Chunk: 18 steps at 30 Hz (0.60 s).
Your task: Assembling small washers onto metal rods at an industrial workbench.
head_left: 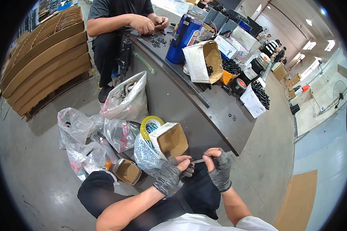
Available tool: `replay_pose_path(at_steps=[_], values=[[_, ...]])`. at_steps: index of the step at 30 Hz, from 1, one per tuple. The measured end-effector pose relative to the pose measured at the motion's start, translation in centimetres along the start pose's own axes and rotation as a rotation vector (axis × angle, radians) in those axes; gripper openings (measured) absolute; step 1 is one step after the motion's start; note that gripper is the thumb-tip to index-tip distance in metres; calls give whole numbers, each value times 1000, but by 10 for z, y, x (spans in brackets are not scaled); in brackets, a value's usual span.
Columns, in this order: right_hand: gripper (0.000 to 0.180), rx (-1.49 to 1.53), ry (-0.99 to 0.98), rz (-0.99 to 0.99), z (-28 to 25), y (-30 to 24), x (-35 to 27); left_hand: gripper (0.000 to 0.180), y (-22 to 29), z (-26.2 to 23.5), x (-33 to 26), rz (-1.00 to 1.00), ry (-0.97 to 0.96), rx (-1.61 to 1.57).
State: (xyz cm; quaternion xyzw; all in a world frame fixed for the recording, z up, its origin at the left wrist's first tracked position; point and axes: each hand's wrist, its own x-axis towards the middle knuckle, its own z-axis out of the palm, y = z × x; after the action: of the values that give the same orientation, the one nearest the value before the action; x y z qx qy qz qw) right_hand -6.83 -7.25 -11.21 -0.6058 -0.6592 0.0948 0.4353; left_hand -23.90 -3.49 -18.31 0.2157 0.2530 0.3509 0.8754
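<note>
My left hand (172, 174), in a grey fingerless glove, is closed in a pinch over my lap. A small dark rod-like piece (194, 159) sticks out from its fingertips toward the right; its exact kind is too small to tell. My right hand (219, 170), gloved the same way, is a short distance to the right with thumb and fingers brought together. What lies between those fingers, if anything, I cannot make out. Just beyond my left hand an open cardboard box (169, 140) leans by a clear bag of bluish screws (146, 152) with a yellow tape roll (145, 127) on top.
A dark table (219, 127) runs ahead, bearing a blue jug (184, 38), a white carton (202, 61) and a white box of black screws (255, 100). Plastic bags (125, 94) crowd the floor at left. Across the table, another person's hands (146, 24) handle small black parts.
</note>
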Motion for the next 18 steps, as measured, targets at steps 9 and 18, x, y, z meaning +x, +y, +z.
replay_pose_path(at_steps=[9, 18], values=[[7, 344, -43, 251, 32, -14, -10, 29, 0, -6, 3, 37, 92, 16], [12, 293, -105, 160, 29, -1, -13, 30, 0, -6, 0, -9, 76, -1]])
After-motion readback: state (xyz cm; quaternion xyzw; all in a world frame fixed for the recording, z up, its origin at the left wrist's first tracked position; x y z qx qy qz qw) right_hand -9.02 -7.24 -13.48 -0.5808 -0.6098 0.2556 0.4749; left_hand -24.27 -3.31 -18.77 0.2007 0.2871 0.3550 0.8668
